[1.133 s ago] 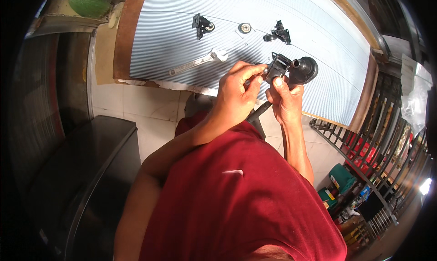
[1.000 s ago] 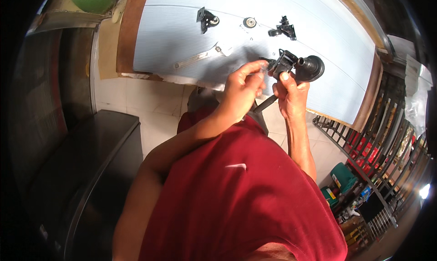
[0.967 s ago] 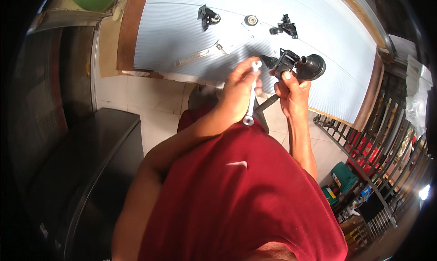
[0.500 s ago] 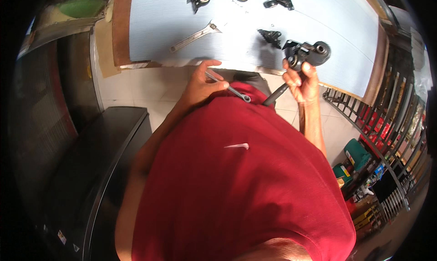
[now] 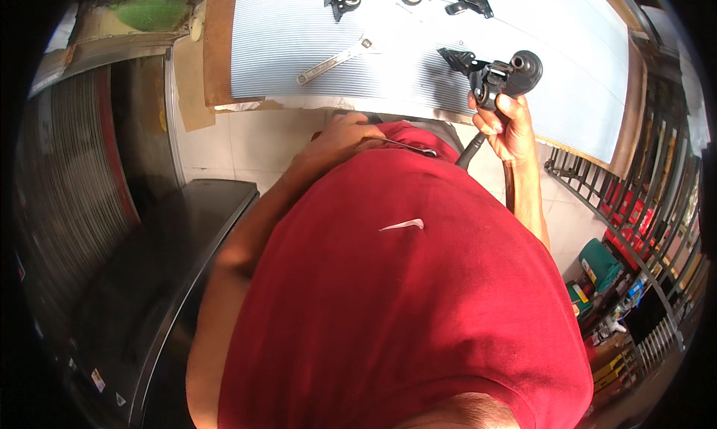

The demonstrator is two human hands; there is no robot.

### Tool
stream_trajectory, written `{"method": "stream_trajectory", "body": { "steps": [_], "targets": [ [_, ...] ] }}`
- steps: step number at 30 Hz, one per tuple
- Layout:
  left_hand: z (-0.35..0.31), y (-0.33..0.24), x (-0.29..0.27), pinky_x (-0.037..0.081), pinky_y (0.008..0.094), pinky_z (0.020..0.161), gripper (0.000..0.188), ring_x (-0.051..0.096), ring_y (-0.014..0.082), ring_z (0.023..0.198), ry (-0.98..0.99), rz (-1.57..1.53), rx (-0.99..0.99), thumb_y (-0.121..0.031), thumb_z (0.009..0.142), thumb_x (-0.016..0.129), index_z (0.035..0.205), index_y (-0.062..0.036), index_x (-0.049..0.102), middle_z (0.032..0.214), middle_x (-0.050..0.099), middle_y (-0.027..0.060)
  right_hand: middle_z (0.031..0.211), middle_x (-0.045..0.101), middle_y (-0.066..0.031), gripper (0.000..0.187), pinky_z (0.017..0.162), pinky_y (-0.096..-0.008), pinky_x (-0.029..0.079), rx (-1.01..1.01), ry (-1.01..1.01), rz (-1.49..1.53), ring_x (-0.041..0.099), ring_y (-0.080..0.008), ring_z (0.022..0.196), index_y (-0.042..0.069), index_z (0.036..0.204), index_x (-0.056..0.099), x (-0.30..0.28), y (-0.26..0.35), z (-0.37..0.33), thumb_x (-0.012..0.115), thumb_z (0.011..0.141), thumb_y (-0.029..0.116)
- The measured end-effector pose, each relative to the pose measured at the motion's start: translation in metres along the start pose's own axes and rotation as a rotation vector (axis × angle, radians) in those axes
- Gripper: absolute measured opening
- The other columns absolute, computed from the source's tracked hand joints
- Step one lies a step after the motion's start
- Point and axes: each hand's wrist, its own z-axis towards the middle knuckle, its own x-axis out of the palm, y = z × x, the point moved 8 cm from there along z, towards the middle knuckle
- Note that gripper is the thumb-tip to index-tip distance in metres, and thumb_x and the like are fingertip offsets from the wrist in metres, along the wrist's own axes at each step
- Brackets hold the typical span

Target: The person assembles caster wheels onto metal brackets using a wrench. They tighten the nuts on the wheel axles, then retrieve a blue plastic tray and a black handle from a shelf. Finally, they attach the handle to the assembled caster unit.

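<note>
Black caster assembly (image 5: 494, 79), up by the table's (image 5: 586, 93) near edge, pinched between right hand's (image 5: 511, 122) thumb and fingers, could drop if that grip slackens; left hand's (image 5: 347, 136) fingers closed on wrench (image 5: 409, 146).

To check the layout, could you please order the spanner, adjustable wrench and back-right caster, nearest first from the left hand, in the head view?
1. Spanner, in the left hand.
2. Adjustable wrench, just ahead.
3. Back-right caster, ahead and right.
</note>
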Motion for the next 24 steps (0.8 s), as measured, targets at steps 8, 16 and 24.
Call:
{"method": "stream_trajectory", "body": {
  "steps": [8,16,24],
  "targets": [
    [0.002,-0.033,-0.009,0.045,0.0393,0.098,0.034,0.055,0.0305,0.114,0.203,0.255,0.146,-0.031,0.095,0.053,0.12,-0.0142,0.069,0.119,0.061,0.0139,0.094,0.063,-0.0237,0.043,0.049,-0.0197,0.044,-0.03,-0.013,0.074,0.044,-0.003,0.051,-0.004,0.121,0.052,-0.005,-0.003,-0.012,0.07,0.09,0.018],
    [0.03,-0.044,0.0,0.046,0.0321,0.085,0.029,0.057,0.0194,0.092,0.154,-0.309,0.128,-0.006,0.096,0.043,0.117,-0.0028,0.063,0.108,0.06,0.0094,0.094,0.067,-0.0232,0.037,0.047,-0.0196,0.043,-0.098,-0.104,0.003,0.042,-0.003,0.05,-0.006,0.113,0.057,-0.012,0.006,-0.024,0.072,0.089,0.018],
    [0.023,-0.126,-0.041,0.045,0.0304,0.076,0.034,0.052,0.0173,0.08,-0.319,-0.369,0.255,-0.01,0.099,0.054,0.131,-0.0081,0.063,0.094,0.055,0.0082,0.093,0.067,-0.0203,0.038,0.047,-0.0188,0.037,-0.173,-0.129,-0.065,0.041,-0.0033,0.051,-0.006,0.111,0.06,0.002,0.024,-0.023,0.073,0.088,0.021]
  ]
}}
